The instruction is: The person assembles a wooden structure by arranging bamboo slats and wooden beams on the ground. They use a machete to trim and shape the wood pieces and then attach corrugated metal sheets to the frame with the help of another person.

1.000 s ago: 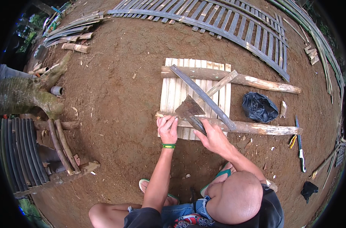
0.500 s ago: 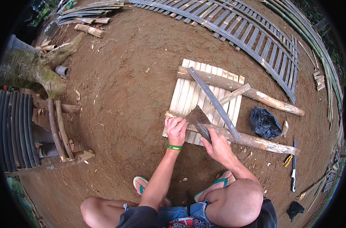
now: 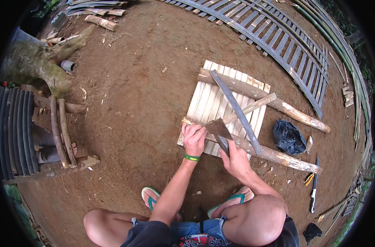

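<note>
Left hand (image 3: 194, 139) curled in a fist, pressing down on the near end of the bamboo-slat panel (image 3: 208, 103), where the lower wooden pole (image 3: 278, 155) crosses it; green wristband (image 3: 191, 157) on that wrist; right hand (image 3: 236, 160) closed around the handle of a cleaver-type chopping blade (image 3: 217, 129), blade flat and rusty, lying over the slats just right of the left fist; a dark grey bar (image 3: 237, 111) runs diagonally over the panel, a thinner pale stick (image 3: 253, 107) crossing it; upper pole (image 3: 270, 101) lies across the panel's far end; panel lies flat on bare brown dirt; black plastic bag (image 3: 288, 138) just right of the panel, between the two poles; knife-like tool (image 3: 314, 191) on the ground further right; long grey slatted fence panel (image 3: 278, 37) beyond; tree trunk (image 3: 31, 68) and dark ribbed sheet (image 3: 12, 131) far left; person squatting, flip-flops (image 3: 152, 196) below.
</note>
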`<state>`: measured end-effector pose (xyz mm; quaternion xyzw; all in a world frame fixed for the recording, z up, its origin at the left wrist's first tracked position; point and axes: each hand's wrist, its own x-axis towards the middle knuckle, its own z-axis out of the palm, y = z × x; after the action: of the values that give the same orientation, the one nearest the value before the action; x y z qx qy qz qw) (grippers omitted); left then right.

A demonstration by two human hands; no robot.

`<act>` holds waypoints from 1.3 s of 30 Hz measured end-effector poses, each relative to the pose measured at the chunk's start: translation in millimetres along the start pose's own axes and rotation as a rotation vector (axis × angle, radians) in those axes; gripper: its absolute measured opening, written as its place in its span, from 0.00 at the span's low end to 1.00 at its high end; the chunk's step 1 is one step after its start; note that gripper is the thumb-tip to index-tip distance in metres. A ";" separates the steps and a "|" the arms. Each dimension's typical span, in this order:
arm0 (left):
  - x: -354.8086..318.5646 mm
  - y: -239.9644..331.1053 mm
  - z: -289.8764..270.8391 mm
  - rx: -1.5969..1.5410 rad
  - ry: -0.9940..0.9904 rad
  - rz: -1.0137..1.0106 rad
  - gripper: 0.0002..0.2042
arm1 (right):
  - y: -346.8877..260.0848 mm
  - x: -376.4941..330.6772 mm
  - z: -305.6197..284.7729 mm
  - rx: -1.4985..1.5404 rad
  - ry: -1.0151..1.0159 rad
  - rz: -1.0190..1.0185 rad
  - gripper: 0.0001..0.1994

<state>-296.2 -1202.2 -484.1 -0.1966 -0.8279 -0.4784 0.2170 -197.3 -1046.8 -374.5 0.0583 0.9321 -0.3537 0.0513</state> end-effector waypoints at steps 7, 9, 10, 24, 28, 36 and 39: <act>-4.6 0.2 -3.8 0.011 -0.010 -0.032 0.08 | -16.9 -3.9 -1.3 0.123 0.193 -0.171 0.17; -3.1 2.4 -3.3 0.012 0.001 -0.026 0.07 | -1.6 0.9 6.0 0.006 0.044 -0.062 0.18; -3.0 4.8 -3.1 0.003 0.002 -0.028 0.07 | 3.4 2.4 7.0 -0.052 -0.029 -0.009 0.18; -26.3 -3.5 -8.0 0.026 0.131 -0.515 0.11 | -54.1 -9.0 -43.2 0.008 0.359 -0.283 0.16; -24.3 -0.4 -1.2 0.063 0.123 -0.447 0.11 | -15.7 -9.7 1.3 0.008 0.372 -0.327 0.20; -27.5 -1.8 -6.9 0.048 0.121 -0.488 0.12 | -24.5 1.8 -8.1 0.108 0.233 -0.083 0.20; -26.1 1.5 -2.9 0.064 0.068 -0.490 0.10 | -19.5 -2.8 -1.0 0.016 0.506 -0.440 0.21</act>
<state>-273.3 -1207.0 -496.0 0.0331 -0.8578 -0.4965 0.1285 -197.4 -1060.8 -360.6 -0.0579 0.9028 -0.3381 -0.2595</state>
